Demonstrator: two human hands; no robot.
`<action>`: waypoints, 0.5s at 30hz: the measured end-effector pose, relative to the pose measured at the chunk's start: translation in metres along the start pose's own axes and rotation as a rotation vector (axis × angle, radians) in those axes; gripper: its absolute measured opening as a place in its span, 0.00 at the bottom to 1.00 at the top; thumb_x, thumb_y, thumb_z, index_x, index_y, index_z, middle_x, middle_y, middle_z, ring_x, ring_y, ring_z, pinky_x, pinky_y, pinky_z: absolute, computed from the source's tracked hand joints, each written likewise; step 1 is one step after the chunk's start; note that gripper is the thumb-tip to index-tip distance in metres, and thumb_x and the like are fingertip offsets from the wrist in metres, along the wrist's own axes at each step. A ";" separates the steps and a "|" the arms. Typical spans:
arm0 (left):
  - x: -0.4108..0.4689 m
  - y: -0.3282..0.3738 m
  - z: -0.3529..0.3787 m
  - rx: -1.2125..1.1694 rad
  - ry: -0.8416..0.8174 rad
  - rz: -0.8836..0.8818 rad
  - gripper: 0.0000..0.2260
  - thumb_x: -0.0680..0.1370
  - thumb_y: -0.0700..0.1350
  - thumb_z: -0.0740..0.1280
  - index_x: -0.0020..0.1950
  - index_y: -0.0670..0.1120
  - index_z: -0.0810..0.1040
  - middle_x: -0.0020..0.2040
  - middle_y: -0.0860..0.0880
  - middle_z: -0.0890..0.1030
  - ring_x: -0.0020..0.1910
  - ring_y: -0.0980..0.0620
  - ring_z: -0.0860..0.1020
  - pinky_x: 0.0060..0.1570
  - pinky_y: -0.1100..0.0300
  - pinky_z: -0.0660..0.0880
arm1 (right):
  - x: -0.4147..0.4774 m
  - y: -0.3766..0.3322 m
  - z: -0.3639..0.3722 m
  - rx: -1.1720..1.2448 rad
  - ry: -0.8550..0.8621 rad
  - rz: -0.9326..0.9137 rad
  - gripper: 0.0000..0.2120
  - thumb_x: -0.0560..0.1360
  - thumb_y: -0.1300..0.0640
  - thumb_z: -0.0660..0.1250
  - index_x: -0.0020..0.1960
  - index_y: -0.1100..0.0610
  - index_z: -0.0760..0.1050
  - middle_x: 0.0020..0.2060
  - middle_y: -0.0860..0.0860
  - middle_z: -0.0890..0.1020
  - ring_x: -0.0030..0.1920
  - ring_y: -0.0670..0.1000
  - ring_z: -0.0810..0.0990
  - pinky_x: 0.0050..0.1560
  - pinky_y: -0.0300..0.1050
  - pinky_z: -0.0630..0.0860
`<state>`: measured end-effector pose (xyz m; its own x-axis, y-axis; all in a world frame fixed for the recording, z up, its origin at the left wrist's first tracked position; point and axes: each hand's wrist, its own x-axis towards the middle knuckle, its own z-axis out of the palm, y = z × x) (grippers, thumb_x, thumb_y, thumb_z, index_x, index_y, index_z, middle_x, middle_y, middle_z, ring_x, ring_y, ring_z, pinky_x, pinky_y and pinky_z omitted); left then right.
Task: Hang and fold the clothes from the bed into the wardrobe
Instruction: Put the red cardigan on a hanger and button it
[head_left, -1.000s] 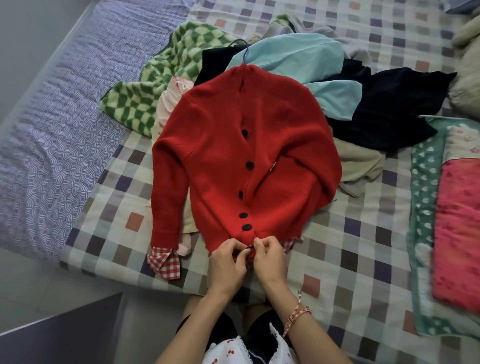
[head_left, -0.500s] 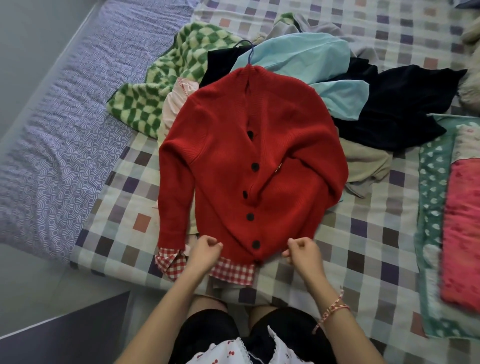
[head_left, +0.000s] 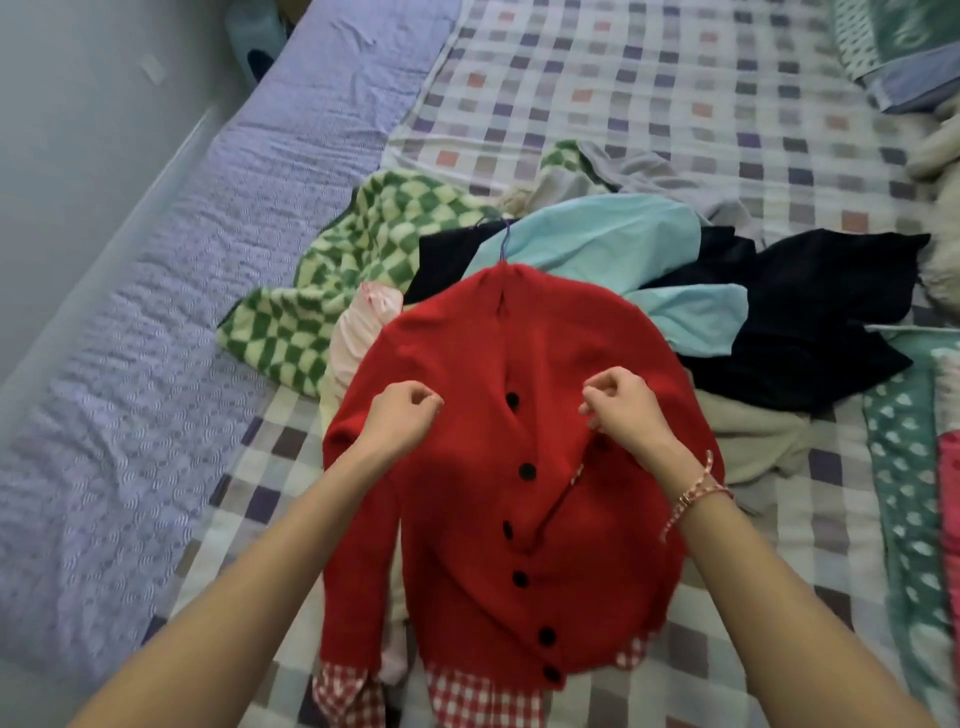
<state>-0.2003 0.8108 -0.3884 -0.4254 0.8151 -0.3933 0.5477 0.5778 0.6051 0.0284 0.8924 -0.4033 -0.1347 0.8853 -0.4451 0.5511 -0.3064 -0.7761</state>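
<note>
A red knit cardigan (head_left: 467, 353) with black buttons lies front up on the checked bedsheet (head_left: 675, 78). A red-and-white checked shirt (head_left: 478, 699) shows under its hem and at the left cuff. The thin blue hook of a hanger (head_left: 505, 240) pokes out above the collar. My left hand (head_left: 400, 418) sits on the left side of the chest with its fingers curled, pinching the knit. To the right of the button row, my right hand (head_left: 621, 410) pinches the fabric too, and a crease runs down from it.
Behind the cardigan lies a pile of clothes: a green checked garment (head_left: 332, 291), a light blue one (head_left: 613, 244), a black one (head_left: 810, 322), a beige one (head_left: 753, 436) and a pale pink one (head_left: 358, 332). A purple mattress edge (head_left: 156, 364) runs along the left, next to the wall.
Both hands have left the cardigan's hem and moved up to its chest, one on each side of the buttons. The camera has come closer and tilted up the bed.
</note>
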 end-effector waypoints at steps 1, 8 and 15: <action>0.014 0.005 -0.003 0.026 0.018 0.043 0.08 0.77 0.44 0.64 0.47 0.44 0.82 0.46 0.47 0.83 0.50 0.50 0.79 0.49 0.60 0.69 | 0.010 -0.012 0.002 -0.038 -0.002 -0.027 0.06 0.74 0.64 0.61 0.42 0.54 0.72 0.32 0.51 0.80 0.32 0.49 0.77 0.37 0.42 0.74; 0.139 0.015 0.006 0.340 0.103 0.314 0.21 0.76 0.52 0.64 0.67 0.46 0.72 0.64 0.43 0.74 0.65 0.44 0.70 0.66 0.49 0.65 | 0.117 -0.072 0.042 -0.459 0.082 -0.381 0.12 0.74 0.63 0.62 0.57 0.59 0.75 0.52 0.58 0.80 0.55 0.59 0.76 0.59 0.50 0.70; 0.199 0.009 0.036 0.529 0.078 0.408 0.18 0.78 0.51 0.61 0.66 0.46 0.69 0.59 0.45 0.75 0.59 0.45 0.73 0.57 0.54 0.66 | 0.187 -0.091 0.068 -0.945 0.025 -0.303 0.19 0.77 0.45 0.61 0.62 0.56 0.68 0.59 0.55 0.76 0.61 0.57 0.72 0.58 0.51 0.65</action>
<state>-0.2542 0.9801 -0.4857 -0.1495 0.9785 -0.1419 0.9462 0.1832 0.2666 -0.1032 1.0623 -0.4467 -0.3666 0.8907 -0.2688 0.9279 0.3290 -0.1752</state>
